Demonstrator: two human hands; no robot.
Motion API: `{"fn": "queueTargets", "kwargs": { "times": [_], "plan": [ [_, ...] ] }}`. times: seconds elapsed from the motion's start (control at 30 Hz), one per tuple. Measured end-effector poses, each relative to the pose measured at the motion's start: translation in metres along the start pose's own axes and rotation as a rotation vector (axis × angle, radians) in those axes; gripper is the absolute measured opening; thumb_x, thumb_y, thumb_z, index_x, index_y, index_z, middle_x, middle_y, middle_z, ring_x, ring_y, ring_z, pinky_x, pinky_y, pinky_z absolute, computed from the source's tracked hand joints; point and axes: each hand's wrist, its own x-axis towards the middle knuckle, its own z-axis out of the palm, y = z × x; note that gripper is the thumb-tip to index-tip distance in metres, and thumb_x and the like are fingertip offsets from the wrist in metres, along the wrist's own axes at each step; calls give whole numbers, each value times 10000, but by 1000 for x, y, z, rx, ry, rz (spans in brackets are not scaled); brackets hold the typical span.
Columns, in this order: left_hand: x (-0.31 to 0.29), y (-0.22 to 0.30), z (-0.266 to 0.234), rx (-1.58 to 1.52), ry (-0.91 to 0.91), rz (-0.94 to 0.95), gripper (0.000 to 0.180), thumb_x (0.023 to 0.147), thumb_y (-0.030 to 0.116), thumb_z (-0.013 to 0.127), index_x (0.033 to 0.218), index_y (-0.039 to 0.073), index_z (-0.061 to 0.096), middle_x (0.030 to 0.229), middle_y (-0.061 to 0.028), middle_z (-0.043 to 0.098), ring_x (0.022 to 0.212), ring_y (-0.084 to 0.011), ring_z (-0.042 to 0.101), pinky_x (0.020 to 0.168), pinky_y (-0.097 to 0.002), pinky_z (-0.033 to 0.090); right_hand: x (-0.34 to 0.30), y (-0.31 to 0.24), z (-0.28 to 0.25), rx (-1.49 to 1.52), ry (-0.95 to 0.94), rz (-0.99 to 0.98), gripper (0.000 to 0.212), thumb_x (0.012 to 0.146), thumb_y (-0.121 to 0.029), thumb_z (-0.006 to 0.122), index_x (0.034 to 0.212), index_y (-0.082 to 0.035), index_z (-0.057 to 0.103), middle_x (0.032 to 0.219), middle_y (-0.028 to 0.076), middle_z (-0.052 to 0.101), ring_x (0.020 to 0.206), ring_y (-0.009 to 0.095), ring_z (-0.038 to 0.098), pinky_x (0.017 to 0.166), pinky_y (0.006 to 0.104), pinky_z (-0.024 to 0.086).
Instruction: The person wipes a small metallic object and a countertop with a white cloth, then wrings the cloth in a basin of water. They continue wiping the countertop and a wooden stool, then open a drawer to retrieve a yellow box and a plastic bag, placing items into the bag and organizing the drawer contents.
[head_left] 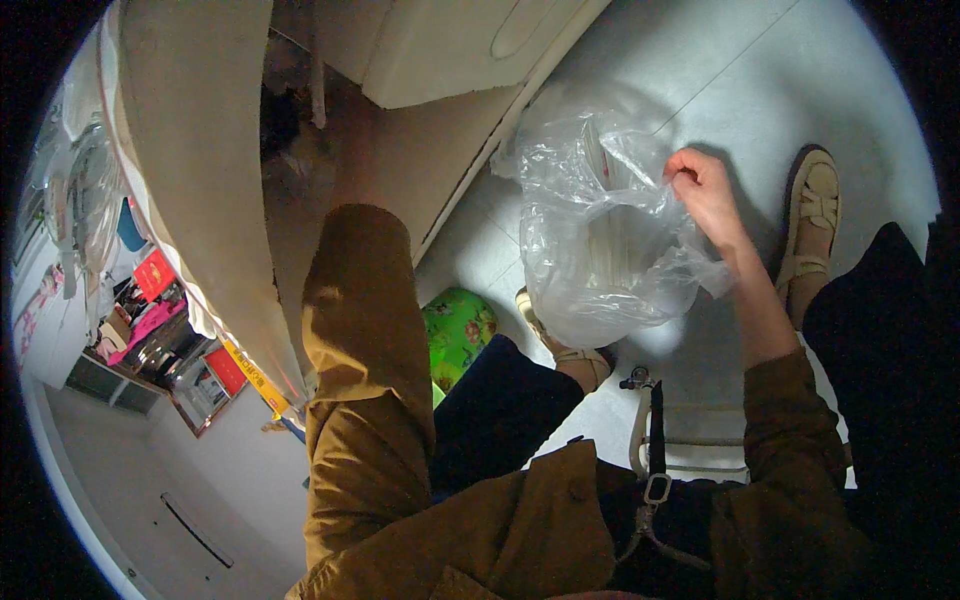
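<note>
My right hand (705, 190) is closed, its fingers pinching the right edge of a clear plastic bag (570, 250). The crinkled bag is low over the floor between my feet, its mouth partly spread. Pale, flat contents show dimly through the film, too blurred to name. My left arm, in a brown sleeve (365, 290), reaches forward beside a cream-coloured panel toward a shadowed recess (335, 150). Past the cuff, the left hand is hidden, so its fingers cannot be seen.
A green flowered round item (458, 335) lies left of the bag. My beige shoes (815, 200) stand on the pale floor. A stool-like seat with a metal frame (690, 450) is beneath me. At far left, a red box (153, 273) sits among clutter.
</note>
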Motion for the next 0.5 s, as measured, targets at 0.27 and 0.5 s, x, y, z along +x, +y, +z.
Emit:
{"fn": "queueTargets", "kwargs": {
  "times": [0.27,0.5],
  "plan": [
    [-1,-3,0,67,31,29,555,849,310,622,1312,68,434,1276,-128,498,1132,-246,512,902,-392,422,-3,9,2,-9,-6,1,124,753,43,458,778,7,573,613,-16,481,563,62,435,504,230,336],
    [7,-2,-8,104,24,27,551,843,316,627,1298,64,444,1260,-129,507,1121,-247,519,898,-392,425,4,18,-1,71,-62,85,124,749,52,466,759,4,580,612,-8,507,551,64,463,493,226,350]
  ]
}}
